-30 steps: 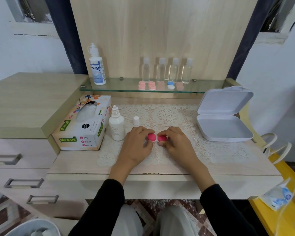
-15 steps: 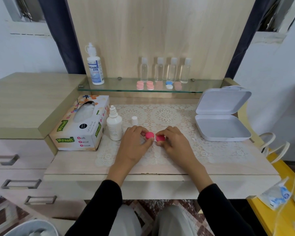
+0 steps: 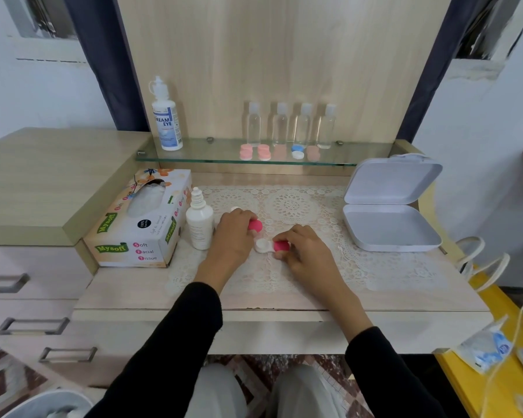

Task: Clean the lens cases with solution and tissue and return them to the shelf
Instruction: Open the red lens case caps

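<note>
A white lens case (image 3: pixel 262 246) lies on the lace mat (image 3: pixel 290 206), its left well uncovered. My right hand (image 3: pixel 302 251) grips the pink cap (image 3: pixel 281 246) on the case's right well. My left hand (image 3: pixel 234 233) holds the other pink cap (image 3: pixel 255 225), lifted off and a little up-left of the case. A small white solution bottle (image 3: pixel 199 223) stands just left of my left hand, next to a tissue box (image 3: pixel 142 218). Several more lens cases (image 3: pixel 255 152) sit on the glass shelf (image 3: pixel 194 152).
A tall solution bottle (image 3: pixel 166 116) and several clear bottles (image 3: pixel 290 125) stand on the shelf. An open white box (image 3: pixel 390 218) sits at the mat's right. A small white bottle cap (image 3: pixel 234 209) peeks out behind my left hand. Drawers are at the left.
My left hand has taken the left pink cap off the case and moved it up and to the left, baring the white well. My right hand stays on the right cap.
</note>
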Demonstrator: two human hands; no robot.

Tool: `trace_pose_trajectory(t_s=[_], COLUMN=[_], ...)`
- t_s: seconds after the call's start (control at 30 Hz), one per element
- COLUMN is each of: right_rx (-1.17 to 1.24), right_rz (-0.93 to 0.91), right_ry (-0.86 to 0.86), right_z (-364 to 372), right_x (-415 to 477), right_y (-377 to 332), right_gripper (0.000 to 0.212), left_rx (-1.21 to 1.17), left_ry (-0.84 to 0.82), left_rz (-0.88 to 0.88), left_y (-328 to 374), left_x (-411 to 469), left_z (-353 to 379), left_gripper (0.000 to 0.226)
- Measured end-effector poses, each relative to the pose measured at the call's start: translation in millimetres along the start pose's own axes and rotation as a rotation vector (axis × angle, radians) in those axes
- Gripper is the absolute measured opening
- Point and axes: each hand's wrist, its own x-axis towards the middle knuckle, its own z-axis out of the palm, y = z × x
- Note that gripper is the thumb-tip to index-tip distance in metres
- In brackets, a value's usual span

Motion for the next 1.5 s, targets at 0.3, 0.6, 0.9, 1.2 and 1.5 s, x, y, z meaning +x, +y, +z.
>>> trace_pose_trajectory(t_s=[0.3, 0.6, 0.9, 1.2, 1.5], right_rx=[-0.004, -0.001, -0.004, 0.047, 0.047], right_rz=[0.0, 0.0, 0.005, 0.052, -0.024], right_ry=[0.004, -0.004, -0.008, 0.011, -0.044], right_z=[0, 1, -1, 1, 0], right_x=[-1, 0, 0, 1, 1], right_y=[0, 2, 0, 3, 1], right_gripper=[0.017, 0.018, 0.022, 0.024, 0.018], left_rx=[-0.026, -0.319, -0.238, -0.234, -0.235], left_ry=[-0.001, 0.121, 0.086, 0.102, 0.09], left_rz=[-0.003, 0.066, 0.076, 0.093, 0.09], left_y=[-2, -2, -4, -3, -4], left_x=[-1, -41, -43, -42, -44], left_z=[4, 0, 5, 4, 6], left_gripper=[0.035, 0.028, 0.03, 0.031, 0.03])
